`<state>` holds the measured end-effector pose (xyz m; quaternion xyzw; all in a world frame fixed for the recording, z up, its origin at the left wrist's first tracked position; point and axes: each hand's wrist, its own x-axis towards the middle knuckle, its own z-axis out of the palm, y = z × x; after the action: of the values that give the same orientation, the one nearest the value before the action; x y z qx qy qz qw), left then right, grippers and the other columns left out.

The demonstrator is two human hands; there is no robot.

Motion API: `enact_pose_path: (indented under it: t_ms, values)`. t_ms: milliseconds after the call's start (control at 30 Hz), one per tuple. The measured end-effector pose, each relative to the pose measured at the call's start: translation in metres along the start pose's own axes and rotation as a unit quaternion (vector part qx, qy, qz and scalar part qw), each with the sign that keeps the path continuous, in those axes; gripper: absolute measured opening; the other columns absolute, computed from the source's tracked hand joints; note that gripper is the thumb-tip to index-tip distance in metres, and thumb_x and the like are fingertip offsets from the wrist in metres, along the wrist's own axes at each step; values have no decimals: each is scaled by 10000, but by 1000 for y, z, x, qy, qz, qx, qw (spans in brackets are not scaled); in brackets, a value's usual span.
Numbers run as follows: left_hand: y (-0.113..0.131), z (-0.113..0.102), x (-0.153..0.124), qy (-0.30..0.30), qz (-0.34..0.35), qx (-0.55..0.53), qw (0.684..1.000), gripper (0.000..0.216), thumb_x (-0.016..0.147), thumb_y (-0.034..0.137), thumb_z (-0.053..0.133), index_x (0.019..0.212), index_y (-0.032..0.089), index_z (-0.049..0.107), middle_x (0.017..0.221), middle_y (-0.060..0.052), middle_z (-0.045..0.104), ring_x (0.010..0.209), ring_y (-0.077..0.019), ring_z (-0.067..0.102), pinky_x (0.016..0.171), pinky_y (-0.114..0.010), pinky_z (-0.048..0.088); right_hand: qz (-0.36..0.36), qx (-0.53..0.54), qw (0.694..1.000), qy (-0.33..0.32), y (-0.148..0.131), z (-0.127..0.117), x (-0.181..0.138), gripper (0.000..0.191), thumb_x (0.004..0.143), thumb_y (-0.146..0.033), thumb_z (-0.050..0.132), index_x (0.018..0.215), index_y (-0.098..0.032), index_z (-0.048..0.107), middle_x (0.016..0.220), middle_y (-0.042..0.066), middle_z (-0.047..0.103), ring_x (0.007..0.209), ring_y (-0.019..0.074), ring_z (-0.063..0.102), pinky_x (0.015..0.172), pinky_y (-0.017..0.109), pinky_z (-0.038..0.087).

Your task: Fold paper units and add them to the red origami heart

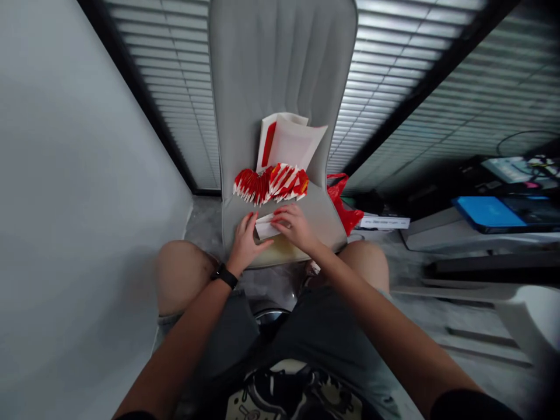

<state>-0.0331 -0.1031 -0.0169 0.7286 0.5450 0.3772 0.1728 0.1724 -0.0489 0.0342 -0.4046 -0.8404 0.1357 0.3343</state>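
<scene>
A small white folded paper (266, 228) lies on the front of the grey chair seat (321, 213), between my two hands. My left hand (247, 240) grips its left end, thumb along the near edge and fingers at the far side. From the right, my right hand (295, 226) pinches the paper's upper right part with bent fingers. Just beyond sits a fanned row of folded red and white paper pieces (271, 183). Behind that row, larger white sheets with a red strip (295, 142) lean against the chair back (282, 58).
A red plastic bag (345, 204) hangs or stands right of the chair, beside a white box (385, 222). Further right are a blue flat case (487, 212) and a white stool-like piece (531, 315). A white wall (87, 204) borders the left, with window blinds behind.
</scene>
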Motion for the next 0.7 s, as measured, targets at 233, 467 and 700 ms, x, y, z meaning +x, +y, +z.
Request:
enact_pose_path:
  t_ms: [233, 467, 700]
  values:
    - [10, -5, -7, 10, 56, -77, 995, 904, 880, 393, 719, 1601, 298, 181, 1543, -148, 400, 1418, -285, 440, 1139, -452, 438, -18, -17, 999, 28, -17, -15, -45, 107, 921, -285, 648, 916, -244, 747, 1384, 103, 607, 1386, 309, 452, 1156, 595, 355]
    - [17, -1, -9, -76, 105, -22, 991, 570, 897, 186, 633, 1442, 308, 522, 1519, -70, 470, 1334, -242, 539, 1114, -407, 472, 46, -33, 998, 23, -15, -13, -89, 116, 850, -166, 665, 910, -211, 754, 1587, 118, 385, 1528, 355, 216, 1169, 616, 335]
    - [29, 8, -12, -97, 65, 132, 984, 559, 868, 389, 720, 1385, 228, 583, 1218, -102, 616, 1071, -263, 633, 951, -395, 509, 56, -89, 995, 0, 18, -34, -106, 140, 864, -151, 631, 915, -196, 753, 1501, 149, 479, 1498, 365, 281, 1150, 618, 378]
